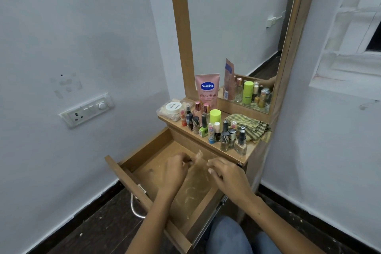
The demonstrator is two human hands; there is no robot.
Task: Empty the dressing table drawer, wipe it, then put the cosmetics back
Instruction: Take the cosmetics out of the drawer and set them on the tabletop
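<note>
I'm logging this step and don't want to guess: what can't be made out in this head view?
- Drawer floor beneath the left hand and right hand: covered by them.
- Clear plastic piece at the left hand's fingertips: too see-through and blurred to identify.
- Nail polish bottles: labels too small.
- Striped cloth: bunched, underside hidden.

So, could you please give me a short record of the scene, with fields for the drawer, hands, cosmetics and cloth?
drawer: pulled open, dusty floor, no bottles inside
plastic sheet: clear, in the drawer, one end lifted
left hand: grip pinching the sheet's edge
right hand: fingers curled at the sheet, contact unclear
cosmetics: standing on the shelf below the mirror
cloth: striped, bunched on the shelf, right of the bottles
</note>
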